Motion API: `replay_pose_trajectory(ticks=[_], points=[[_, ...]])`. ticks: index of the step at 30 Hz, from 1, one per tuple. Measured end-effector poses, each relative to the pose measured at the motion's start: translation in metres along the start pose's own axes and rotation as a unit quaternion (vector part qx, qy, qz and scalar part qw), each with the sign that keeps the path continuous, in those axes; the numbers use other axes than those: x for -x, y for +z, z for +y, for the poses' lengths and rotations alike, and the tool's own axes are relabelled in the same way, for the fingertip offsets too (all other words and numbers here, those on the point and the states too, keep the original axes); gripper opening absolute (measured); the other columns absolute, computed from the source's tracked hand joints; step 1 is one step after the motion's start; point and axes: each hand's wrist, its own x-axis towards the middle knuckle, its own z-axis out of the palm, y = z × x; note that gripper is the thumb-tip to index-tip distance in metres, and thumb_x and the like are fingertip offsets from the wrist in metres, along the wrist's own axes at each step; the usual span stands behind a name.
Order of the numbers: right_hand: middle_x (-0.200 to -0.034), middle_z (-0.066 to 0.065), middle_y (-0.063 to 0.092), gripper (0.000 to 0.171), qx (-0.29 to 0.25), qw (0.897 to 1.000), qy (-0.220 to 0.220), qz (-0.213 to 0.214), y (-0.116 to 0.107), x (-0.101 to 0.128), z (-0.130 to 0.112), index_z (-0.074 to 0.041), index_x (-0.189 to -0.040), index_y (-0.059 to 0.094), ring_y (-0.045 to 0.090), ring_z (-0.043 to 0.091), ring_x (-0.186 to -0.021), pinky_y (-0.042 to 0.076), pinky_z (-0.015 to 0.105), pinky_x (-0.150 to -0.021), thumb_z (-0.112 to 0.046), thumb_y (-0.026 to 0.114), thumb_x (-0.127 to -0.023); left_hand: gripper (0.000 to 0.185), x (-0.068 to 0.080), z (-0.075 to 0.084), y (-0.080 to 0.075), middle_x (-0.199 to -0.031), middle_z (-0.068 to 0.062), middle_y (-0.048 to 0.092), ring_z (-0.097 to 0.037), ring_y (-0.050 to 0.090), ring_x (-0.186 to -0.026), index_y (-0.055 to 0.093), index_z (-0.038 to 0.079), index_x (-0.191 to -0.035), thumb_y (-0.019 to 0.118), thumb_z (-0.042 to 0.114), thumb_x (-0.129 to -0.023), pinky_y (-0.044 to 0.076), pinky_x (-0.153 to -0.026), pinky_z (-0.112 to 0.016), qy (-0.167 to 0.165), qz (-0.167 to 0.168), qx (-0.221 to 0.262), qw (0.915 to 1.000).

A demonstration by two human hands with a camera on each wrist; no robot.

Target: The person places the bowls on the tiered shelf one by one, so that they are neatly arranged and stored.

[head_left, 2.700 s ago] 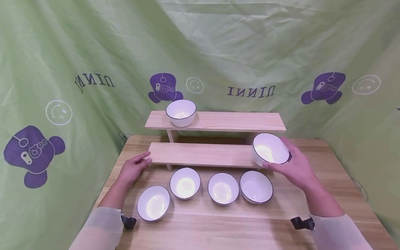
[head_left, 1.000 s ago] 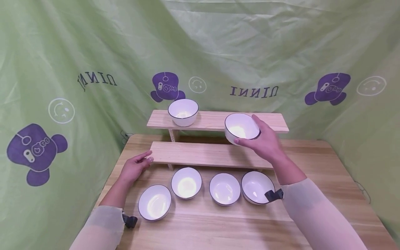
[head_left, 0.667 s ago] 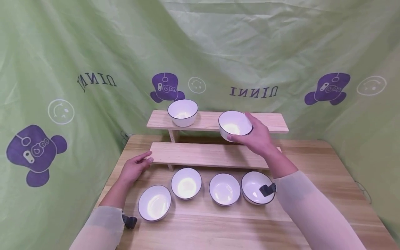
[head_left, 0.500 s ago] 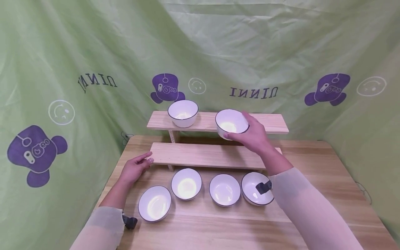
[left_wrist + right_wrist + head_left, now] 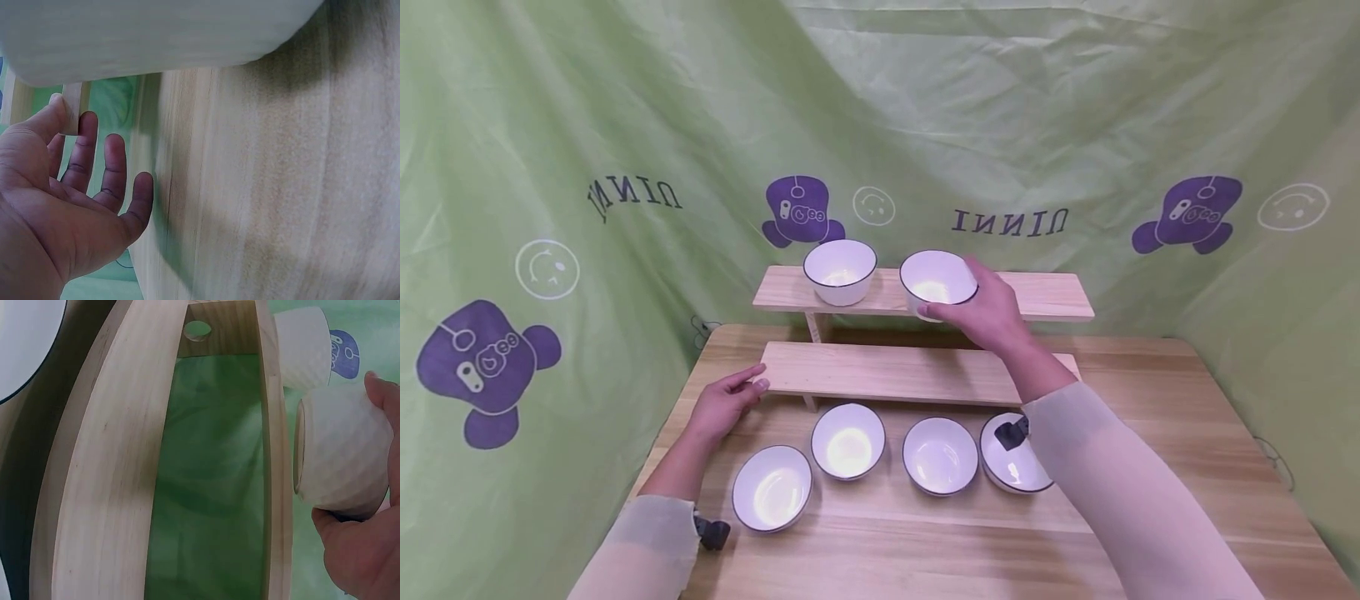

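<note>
My right hand (image 5: 996, 312) grips a white, dark-rimmed bowl (image 5: 934, 279) at its right side, thumb in front. The bowl is over the upper board (image 5: 1037, 292) of a two-tier wooden shelf, right of another white bowl (image 5: 841, 283) standing there. In the right wrist view, the held bowl (image 5: 344, 450) shows a dimpled outside, and a narrow gap separates its base from the board. My left hand (image 5: 726, 408) is at the left end of the lower board (image 5: 880, 371). In the left wrist view, its thumb and a finger pinch the board's end (image 5: 75, 107).
In front of the shelf, several white bowls stand on the wooden table (image 5: 880, 550): a left one (image 5: 772, 487), two in the middle (image 5: 848, 442) and a right one (image 5: 1015, 458) partly covered by my right sleeve. A green printed curtain (image 5: 925, 125) hangs behind.
My right hand has carried the bowl from the lower board's right end up and leftward to the upper board, nearer the bowl there. The left hand has stayed at the shelf.
</note>
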Motion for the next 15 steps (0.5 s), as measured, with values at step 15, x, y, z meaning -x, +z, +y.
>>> replay_pose_trajectory(ticks=[15], points=[[-0.149,0.010,0.040,0.126,0.004,1.000,0.001,0.005,0.015,-0.018,-0.007,-0.012,-0.151,0.031,0.039,0.027,-0.135,0.034,0.044,-0.109,-0.071,0.082,-0.051,0.065,-0.001,-0.002,0.000,-0.112,-0.008,0.067,-0.024,0.063,-0.100,0.057,0.027,-0.136,0.074,0.052,-0.079,0.054,-0.082,-0.036,-0.001,0.001,-0.011,0.9999]])
